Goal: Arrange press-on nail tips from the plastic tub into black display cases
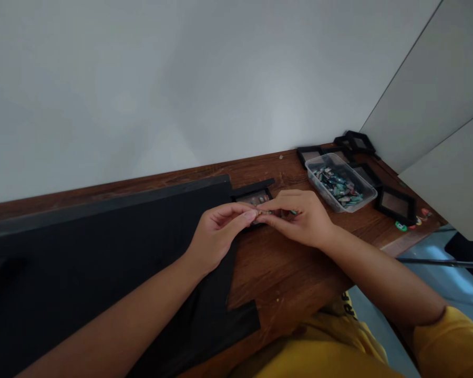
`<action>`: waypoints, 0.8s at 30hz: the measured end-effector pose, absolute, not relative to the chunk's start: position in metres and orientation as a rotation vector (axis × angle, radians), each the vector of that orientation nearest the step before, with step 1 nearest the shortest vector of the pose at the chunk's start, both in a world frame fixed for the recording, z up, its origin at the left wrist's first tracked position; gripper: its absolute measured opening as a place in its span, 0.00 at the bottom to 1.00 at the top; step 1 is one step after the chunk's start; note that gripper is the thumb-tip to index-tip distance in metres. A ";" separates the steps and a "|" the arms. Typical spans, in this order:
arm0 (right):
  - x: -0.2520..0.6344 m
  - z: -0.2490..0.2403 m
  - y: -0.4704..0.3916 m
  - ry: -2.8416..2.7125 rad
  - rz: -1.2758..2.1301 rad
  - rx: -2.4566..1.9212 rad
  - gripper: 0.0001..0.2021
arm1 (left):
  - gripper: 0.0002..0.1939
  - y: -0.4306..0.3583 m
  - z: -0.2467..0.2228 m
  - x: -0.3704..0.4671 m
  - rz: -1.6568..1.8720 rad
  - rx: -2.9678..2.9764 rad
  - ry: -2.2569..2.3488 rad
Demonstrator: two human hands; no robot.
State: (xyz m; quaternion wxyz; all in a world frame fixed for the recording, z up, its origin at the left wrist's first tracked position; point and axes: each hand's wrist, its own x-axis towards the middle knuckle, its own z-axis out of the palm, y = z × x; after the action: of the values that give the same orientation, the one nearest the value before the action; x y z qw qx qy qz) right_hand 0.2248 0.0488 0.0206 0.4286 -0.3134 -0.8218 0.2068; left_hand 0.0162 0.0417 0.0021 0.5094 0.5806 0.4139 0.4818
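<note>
My left hand [223, 228] and my right hand [303, 218] meet over the table, each closed in a pinch. Between their fingertips is a small gold-coloured piece [263, 212], too small to make out its kind. Just behind my fingers lies a small black-framed box [254, 186], its lid edge raised at the back. Several little pinkish pieces [260, 199] show inside it, while my fingers cover its front part. A bit of green shows by my right fingers.
A clear plastic tub [364, 197] of green and blue pieces [339, 188] stands right of my hands. Black framed boxes [396, 205] lie around it. Small colourful items [401, 226] sit near the right edge. A black mat [122, 241] covers the table's left side. A white wall [142, 94] rises behind.
</note>
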 end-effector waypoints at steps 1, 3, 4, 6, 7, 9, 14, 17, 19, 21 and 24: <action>0.225 0.021 0.048 -2.051 0.533 -0.795 0.10 | 0.10 0.042 0.002 0.016 1.156 1.406 0.998; 0.224 0.020 0.048 -2.051 0.548 -0.813 0.10 | 0.11 0.042 0.002 0.016 1.156 1.416 0.998; 0.224 0.020 0.047 -2.051 0.546 -0.822 0.10 | 0.10 0.041 0.003 0.016 1.157 1.418 0.998; 0.224 0.019 0.047 -2.043 0.524 -0.842 0.11 | 0.09 0.041 0.004 0.017 1.159 1.420 1.003; 0.224 0.019 0.047 -2.037 0.508 -0.842 0.12 | 0.09 0.041 0.004 0.017 1.159 1.421 1.008; 0.224 0.019 0.047 -2.029 0.479 -0.821 0.12 | 0.09 0.040 0.006 0.018 1.160 1.419 1.019; 0.224 0.019 0.047 -2.038 0.444 -0.774 0.10 | 0.10 0.041 0.007 0.019 1.179 1.399 1.050; 0.224 0.018 0.047 -2.031 0.409 -0.787 0.09 | 0.11 0.042 0.007 0.018 1.187 1.378 1.057; 0.224 0.018 0.046 -2.026 0.385 -0.805 0.10 | 0.11 0.043 0.006 0.018 1.190 1.351 1.052; 0.224 0.019 0.046 -2.029 0.351 -0.821 0.11 | 0.11 0.043 0.005 0.018 1.189 1.320 1.049; 0.222 0.020 0.043 -2.052 0.275 -0.848 0.13 | 0.10 0.042 0.004 0.018 1.187 1.274 1.046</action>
State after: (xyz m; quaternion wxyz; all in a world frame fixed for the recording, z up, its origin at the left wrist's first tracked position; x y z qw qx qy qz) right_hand 0.2221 0.0428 0.0204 0.4369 -0.3410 -0.8250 0.1105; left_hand 0.0181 0.0420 0.0045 0.5268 0.5331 0.4378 0.4967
